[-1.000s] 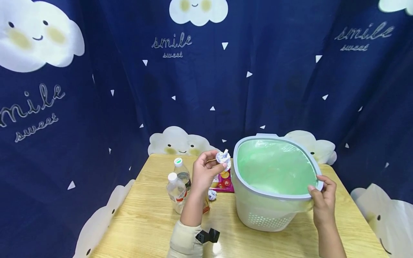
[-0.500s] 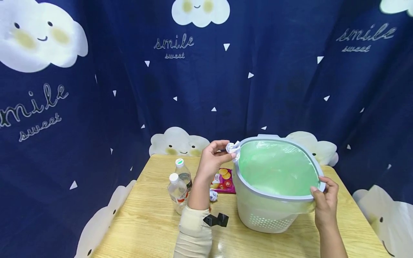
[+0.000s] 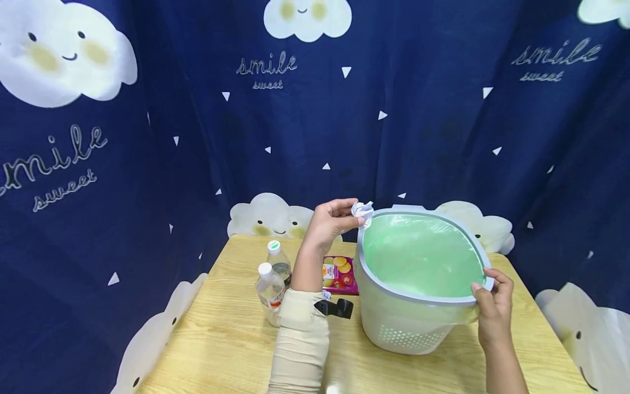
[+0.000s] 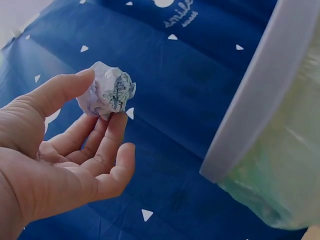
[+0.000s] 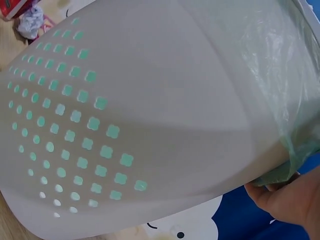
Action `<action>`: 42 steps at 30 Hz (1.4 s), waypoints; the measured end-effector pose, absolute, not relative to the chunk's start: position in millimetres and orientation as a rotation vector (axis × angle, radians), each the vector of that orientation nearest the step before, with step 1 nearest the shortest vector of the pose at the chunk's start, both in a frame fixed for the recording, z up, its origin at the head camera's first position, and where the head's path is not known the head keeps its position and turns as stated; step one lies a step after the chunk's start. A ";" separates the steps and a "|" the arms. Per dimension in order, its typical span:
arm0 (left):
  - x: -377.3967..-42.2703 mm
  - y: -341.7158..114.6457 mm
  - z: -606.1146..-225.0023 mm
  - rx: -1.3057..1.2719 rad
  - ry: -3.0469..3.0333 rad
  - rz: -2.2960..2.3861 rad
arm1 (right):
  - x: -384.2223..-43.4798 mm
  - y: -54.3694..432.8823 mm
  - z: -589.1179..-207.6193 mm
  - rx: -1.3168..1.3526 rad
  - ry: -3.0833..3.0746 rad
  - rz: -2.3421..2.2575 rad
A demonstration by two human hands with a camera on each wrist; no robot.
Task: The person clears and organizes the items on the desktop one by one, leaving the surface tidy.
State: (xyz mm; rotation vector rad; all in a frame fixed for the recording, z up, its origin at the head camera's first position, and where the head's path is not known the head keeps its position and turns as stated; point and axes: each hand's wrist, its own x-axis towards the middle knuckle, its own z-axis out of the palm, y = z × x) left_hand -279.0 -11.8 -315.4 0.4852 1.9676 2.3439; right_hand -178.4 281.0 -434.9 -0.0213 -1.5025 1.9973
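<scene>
Between thumb and fingertips my left hand (image 3: 331, 223) pinches a crumpled paper ball (image 4: 107, 90), raised near the left rim of a pale trash bin (image 3: 408, 331). In the left wrist view a gap separates the ball from the rim. A green plastic bag (image 3: 423, 257) lines the bin and folds over its edge. My right hand (image 3: 494, 306) grips the rim at the near right corner, thumb on the inner side. In the right wrist view the bin wall, with its pattern of holes, fills most of the picture, and the right hand (image 5: 287, 202) shows only partly.
Two clear plastic bottles (image 3: 269, 293) with white caps stand left of the bin. A purple snack packet (image 3: 340, 274) lies behind the left forearm. Another paper ball (image 5: 31, 22) sits beside a red item (image 5: 11, 7). A blue curtain (image 3: 305, 126) hangs behind the wooden table (image 3: 211, 339).
My left hand has moved up and to the right with the paper ball, to the bin's left rim. The right hand keeps its grip on the rim.
</scene>
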 end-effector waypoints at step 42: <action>-345.4 40.8 -313.2 0.231 1.757 1.930 | -177.8 280.5 -426.9 -0.184 -1.574 2.008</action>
